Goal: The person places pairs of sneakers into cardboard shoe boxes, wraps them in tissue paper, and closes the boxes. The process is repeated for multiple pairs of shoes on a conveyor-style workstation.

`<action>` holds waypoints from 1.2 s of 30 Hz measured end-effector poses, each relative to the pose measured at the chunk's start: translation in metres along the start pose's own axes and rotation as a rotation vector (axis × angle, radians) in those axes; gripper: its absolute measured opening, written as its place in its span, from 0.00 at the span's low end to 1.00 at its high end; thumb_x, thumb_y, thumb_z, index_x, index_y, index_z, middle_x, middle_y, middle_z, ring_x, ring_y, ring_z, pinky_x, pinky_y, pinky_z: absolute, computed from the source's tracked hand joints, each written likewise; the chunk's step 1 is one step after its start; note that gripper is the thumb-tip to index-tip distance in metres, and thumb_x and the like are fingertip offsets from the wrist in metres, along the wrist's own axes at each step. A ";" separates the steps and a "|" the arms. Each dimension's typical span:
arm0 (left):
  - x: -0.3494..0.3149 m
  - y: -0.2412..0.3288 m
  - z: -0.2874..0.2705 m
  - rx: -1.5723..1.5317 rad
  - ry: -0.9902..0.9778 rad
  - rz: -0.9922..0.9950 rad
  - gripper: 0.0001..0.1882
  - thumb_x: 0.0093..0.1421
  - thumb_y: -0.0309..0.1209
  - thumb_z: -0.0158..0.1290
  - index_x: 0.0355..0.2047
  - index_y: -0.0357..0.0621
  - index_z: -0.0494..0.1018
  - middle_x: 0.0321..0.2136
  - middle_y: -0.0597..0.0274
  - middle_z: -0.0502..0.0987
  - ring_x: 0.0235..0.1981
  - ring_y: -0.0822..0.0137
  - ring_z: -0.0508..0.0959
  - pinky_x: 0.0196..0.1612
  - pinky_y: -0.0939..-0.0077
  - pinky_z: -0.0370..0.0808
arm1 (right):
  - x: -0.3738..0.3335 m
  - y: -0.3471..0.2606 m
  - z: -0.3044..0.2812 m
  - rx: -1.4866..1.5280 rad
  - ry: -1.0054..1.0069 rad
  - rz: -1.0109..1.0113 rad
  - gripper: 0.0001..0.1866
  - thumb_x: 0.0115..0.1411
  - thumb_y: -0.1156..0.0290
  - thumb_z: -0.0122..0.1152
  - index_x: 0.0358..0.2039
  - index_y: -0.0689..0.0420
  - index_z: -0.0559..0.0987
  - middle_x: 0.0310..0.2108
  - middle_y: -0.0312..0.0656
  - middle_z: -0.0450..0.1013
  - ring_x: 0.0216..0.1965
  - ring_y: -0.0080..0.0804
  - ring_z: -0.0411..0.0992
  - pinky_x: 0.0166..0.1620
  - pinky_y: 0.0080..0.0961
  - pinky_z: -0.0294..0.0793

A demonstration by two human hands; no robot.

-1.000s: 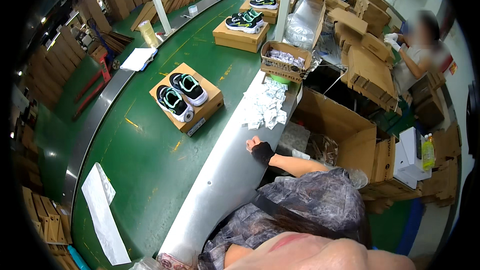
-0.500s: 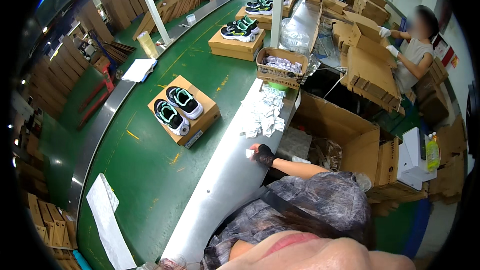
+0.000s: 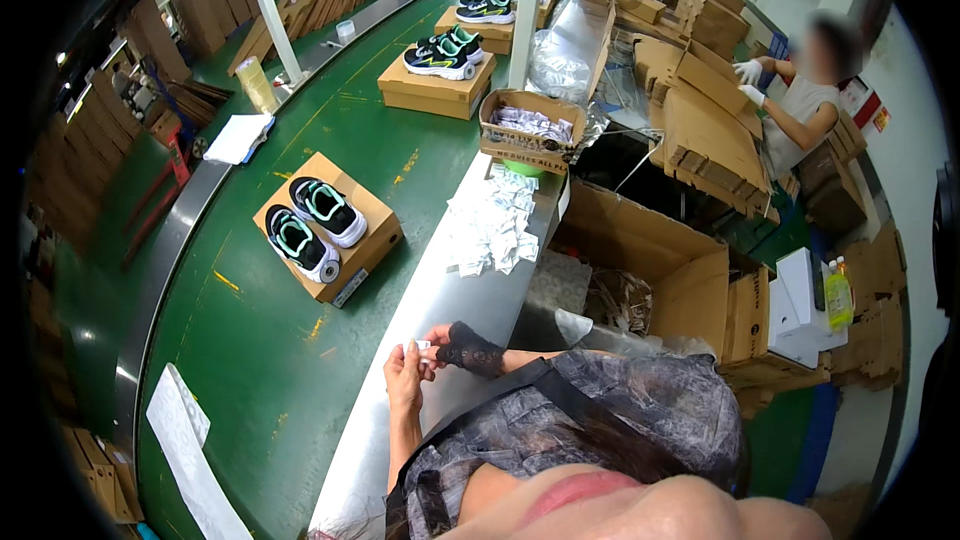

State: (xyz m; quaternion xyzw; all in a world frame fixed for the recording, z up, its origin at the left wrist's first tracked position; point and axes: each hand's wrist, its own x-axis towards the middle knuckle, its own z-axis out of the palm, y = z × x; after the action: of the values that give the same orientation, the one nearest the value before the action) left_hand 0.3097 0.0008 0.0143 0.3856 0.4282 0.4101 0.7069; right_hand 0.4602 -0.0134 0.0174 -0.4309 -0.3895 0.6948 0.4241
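My left hand [image 3: 403,377] and my right hand [image 3: 438,348] meet over the metal ledge [image 3: 381,437], close in front of me. Between their fingertips is a small white packet [image 3: 421,346], and both hands are closed on it. A black lace sleeve covers my right wrist and part of that hand. Just beyond lies a loose pile of similar white packets [image 3: 492,225]. To the left, on the green belt, a pair of black sneakers [image 3: 313,223] with white soles and mint lining stands on a brown shoebox [image 3: 367,258].
An open carton of packets [image 3: 531,129] stands past the pile. More sneakers [image 3: 440,55] on boxes line the belt. A long white paper strip [image 3: 195,450] lies near left. A large open carton [image 3: 640,230] is at my right. Another person [image 3: 800,105] in white gloves handles cardboard.
My right hand has drawn back from beside the pile toward me with the packet. My left hand has come into view and joined it. The whole view has shifted slightly.
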 end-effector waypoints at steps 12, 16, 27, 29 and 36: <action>-0.128 -0.108 -0.189 1.455 1.313 0.164 0.10 0.56 0.28 0.38 0.32 0.32 0.66 0.46 0.49 0.63 0.46 0.54 0.64 0.51 0.58 0.54 | 0.164 -0.075 -0.002 -1.138 0.230 -0.980 0.22 0.37 0.66 0.65 0.36 0.53 0.73 0.44 0.48 0.63 0.43 0.47 0.64 0.45 0.38 0.63; -0.125 -0.110 -0.180 1.461 1.386 0.045 0.11 0.53 0.27 0.39 0.35 0.31 0.64 0.46 0.49 0.62 0.45 0.54 0.62 0.51 0.60 0.54 | 0.205 -0.125 0.052 -1.743 0.243 -0.921 0.27 0.36 0.52 0.64 0.39 0.45 0.75 0.49 0.55 0.59 0.49 0.48 0.59 0.47 0.38 0.61; -0.128 -0.116 -0.193 1.441 1.388 0.129 0.16 0.60 0.33 0.32 0.38 0.31 0.64 0.47 0.48 0.63 0.46 0.50 0.62 0.51 0.56 0.53 | 0.214 -0.106 0.042 -1.539 -0.181 -0.703 0.20 0.36 0.48 0.57 0.25 0.48 0.75 0.25 0.43 0.67 0.32 0.41 0.66 0.35 0.35 0.61; -0.128 -0.118 -0.191 1.301 1.457 0.127 0.17 0.62 0.34 0.32 0.37 0.29 0.63 0.44 0.45 0.65 0.43 0.50 0.65 0.49 0.58 0.57 | 0.169 -0.106 0.031 -1.465 -0.510 -0.859 0.18 0.35 0.50 0.58 0.21 0.50 0.74 0.25 0.44 0.67 0.33 0.41 0.66 0.34 0.35 0.62; -0.078 0.004 -0.199 0.691 1.063 0.578 0.16 0.60 0.32 0.39 0.42 0.32 0.65 0.40 0.49 0.70 0.42 0.59 0.69 0.48 0.71 0.63 | 0.062 -0.010 0.053 -1.316 -1.115 -1.335 0.09 0.36 0.63 0.58 0.18 0.52 0.71 0.30 0.45 0.65 0.37 0.42 0.65 0.44 0.49 0.59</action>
State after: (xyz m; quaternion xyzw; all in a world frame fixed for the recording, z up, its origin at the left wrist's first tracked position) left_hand 0.1026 -0.0305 -0.0263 0.4338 0.7025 0.5552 0.1005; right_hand 0.3968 0.0378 0.0273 0.1004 -0.9779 0.0779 0.1659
